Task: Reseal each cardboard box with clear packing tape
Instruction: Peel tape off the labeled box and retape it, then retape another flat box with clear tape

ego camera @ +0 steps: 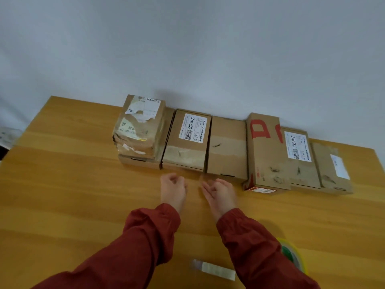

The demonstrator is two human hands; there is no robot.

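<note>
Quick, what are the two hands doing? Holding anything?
Left hand: open, fingers loosely curled, holding nothing.
Right hand: open, holding nothing.

A sleeve half hides the tape roll — perhaps green-cored.

A white label on the second box from the left reads "12V4A-5525", with smaller "12V4A 48W" beside it. Another label on a box further right repeats "12V4A-5525". The tall box between them bears large red characters that cannot be made out.
</note>
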